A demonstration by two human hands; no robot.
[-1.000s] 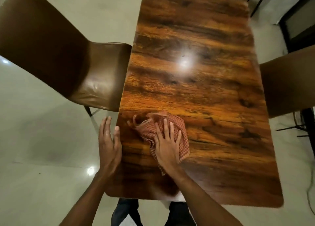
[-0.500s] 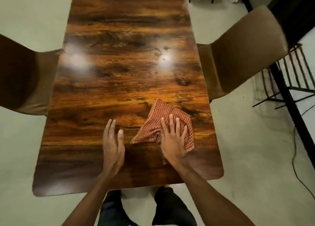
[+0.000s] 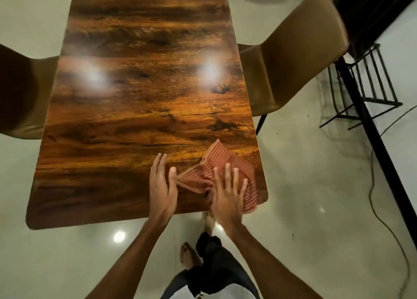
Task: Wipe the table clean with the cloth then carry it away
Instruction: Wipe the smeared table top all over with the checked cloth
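The cloth (image 3: pixel 217 161), judged limp and light, is pressed flat-fingered by the right hand (image 3: pixel 228 195), the left hand (image 3: pixel 161 186) held open beside it; it is best gathered at its bunched middle

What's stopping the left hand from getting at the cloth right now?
Probably nothing. The left hand is open over the table, right beside the cloth, with nothing between them. The right hand presses flat on its right part.

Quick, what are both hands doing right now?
Left hand: open, holding nothing.
Right hand: open, pressed flat on the checked cloth.
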